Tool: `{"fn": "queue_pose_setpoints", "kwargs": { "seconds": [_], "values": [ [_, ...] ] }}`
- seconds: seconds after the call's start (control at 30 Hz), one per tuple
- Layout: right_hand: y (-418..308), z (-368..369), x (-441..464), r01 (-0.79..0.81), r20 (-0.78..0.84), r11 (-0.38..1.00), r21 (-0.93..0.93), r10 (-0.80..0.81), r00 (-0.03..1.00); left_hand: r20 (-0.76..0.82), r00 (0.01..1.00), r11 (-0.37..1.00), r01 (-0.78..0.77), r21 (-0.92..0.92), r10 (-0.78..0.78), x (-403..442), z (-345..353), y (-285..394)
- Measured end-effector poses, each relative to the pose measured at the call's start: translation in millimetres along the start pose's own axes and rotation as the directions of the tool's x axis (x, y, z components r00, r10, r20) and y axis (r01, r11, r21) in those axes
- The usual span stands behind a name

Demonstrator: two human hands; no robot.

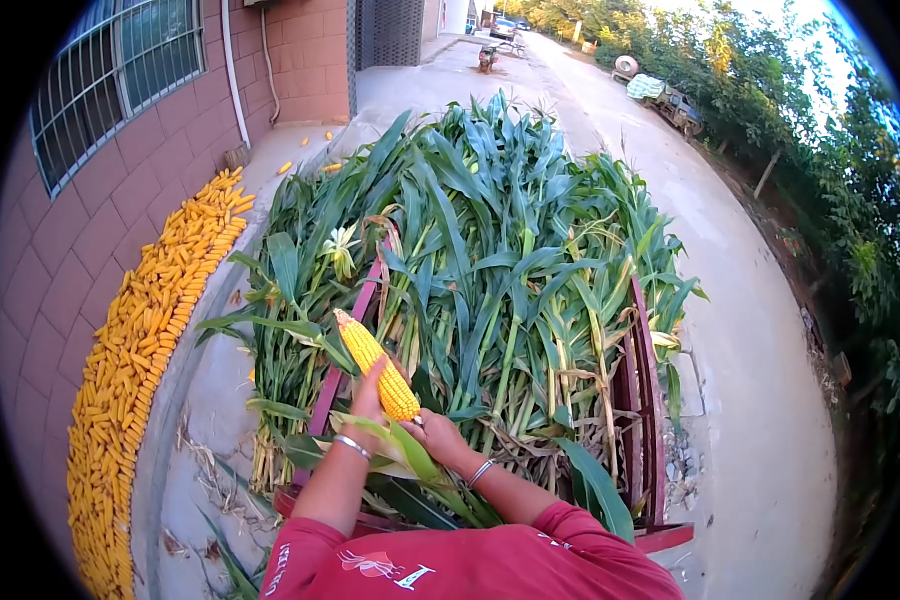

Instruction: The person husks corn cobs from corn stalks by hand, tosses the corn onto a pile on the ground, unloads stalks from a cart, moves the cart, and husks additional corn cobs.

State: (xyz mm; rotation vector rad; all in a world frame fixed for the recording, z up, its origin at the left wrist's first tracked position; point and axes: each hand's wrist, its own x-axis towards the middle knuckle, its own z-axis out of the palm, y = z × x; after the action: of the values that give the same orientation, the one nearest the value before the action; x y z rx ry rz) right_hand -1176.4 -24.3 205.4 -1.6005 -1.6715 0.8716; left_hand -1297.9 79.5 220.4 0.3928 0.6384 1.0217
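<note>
The cob (377,362) is held above the near end of the cart (646,400), close to its left rail. The left hand (367,398) has its grip wrapped around the kernels; the right hand's (442,438) grip pinches the lower end, though I cannot tell how much husk (425,468) is caught with it. A hard twist could let the smooth, rounded cob slip and drop among the stalks (490,290) on the cart, where it might be lost from sight. Stiff leaf edges could also scratch the bare forearms. The kernels are glossy, set in tight rows, tapering to a pale tip; the husk is thin and papery, the leaves long and ribbed. Left of the cart, hard yellow cobs (145,350) form a loose bank against the block wall (75,290).
</note>
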Motion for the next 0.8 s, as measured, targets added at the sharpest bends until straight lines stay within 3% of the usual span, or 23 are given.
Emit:
{"fn": "queue_pose_setpoints", "kwargs": {
  "seconds": [0.03,0.07,0.13,0.2,0.23,0.27,0.3,0.33,0.37,0.4,0.43,0.5,0.57,0.63,0.7,0.73,0.8],
  "values": [
    [1,0,0,-0.013,0.005,1.000,-0.019,0.013,1.000,-0.124,0.991,0.998,0.052,0.048,-0.045,-1,-1,-4],
    [1,2,0,-0.029,0.013,0.999,-0.037,0.029,0.999,-0.123,0.991,0.997,0.052,0.054,-0.045,1,-3,-7],
    [1,6,-1,-0.032,-0.007,0.999,0.000,0.032,0.999,-0.148,0.977,0.973,-0.124,0.196,0.154,9,-9,-17],
    [7,15,-6,-0.036,-0.028,0.999,0.036,0.037,0.999,-0.160,0.964,0.949,-0.167,0.269,0.215,18,-15,-24],
    [14,25,-10,-0.048,-0.024,0.998,0.051,0.049,0.999,-0.092,0.814,0.731,-0.457,0.508,0.573,23,-11,-30],
    [20,34,-9,-0.057,-0.021,0.996,0.066,0.058,0.998,0.068,0.556,0.370,-0.635,0.678,0.829,28,-10,-32],
    [-4,31,-17,-0.024,-0.004,1.000,0.004,0.024,1.000,0.180,0.637,0.248,-0.523,0.815,0.750,18,-7,-12],
    [-8,38,-23,-0.050,-0.009,0.997,-0.062,0.050,0.999,0.295,0.562,0.126,-0.592,0.796,0.773,29,-11,-3],
    [-2,39,-22,-0.023,-0.034,0.998,-0.051,0.021,0.999,0.028,0.675,0.504,-0.578,0.642,0.738,44,-9,-1],
    [1,45,-26,-0.009,-0.055,1.000,-0.026,0.008,0.998,-0.195,0.794,0.793,-0.484,0.371,0.576,44,-3,6],
    [-5,40,-28,-0.017,-0.057,1.000,-0.021,0.015,0.998,-0.227,0.848,0.874,-0.435,0.216,0.478,42,-4,17],
    [-10,19,-24,-0.110,0.006,0.977,-0.180,0.113,0.994,-0.188,0.908,0.927,-0.362,0.099,0.375,38,-6,34],
    [0,19,-19,-0.078,-0.042,0.980,-0.184,0.071,0.997,-0.080,0.971,0.974,-0.228,0.002,0.227,21,-1,49],
    [28,31,-13,0.054,-0.098,0.984,-0.169,-0.071,0.993,-0.032,0.994,0.994,-0.103,-0.029,0.102,2,-1,63],
    [39,37,-12,0.043,-0.117,0.993,-0.110,-0.056,0.992,-0.001,1.000,0.999,-0.024,-0.046,0.024,-22,-5,75],
    [42,35,-12,0.054,-0.044,0.996,-0.078,-0.057,0.997,0.044,0.999,0.999,0.010,-0.045,-0.008,-37,-4,78],
    [45,37,-15,-0.045,-0.002,0.995,-0.092,0.045,0.999,0.096,0.995,1.000,-0.004,0.011,0.003,-48,-21,76]
  ]
}}
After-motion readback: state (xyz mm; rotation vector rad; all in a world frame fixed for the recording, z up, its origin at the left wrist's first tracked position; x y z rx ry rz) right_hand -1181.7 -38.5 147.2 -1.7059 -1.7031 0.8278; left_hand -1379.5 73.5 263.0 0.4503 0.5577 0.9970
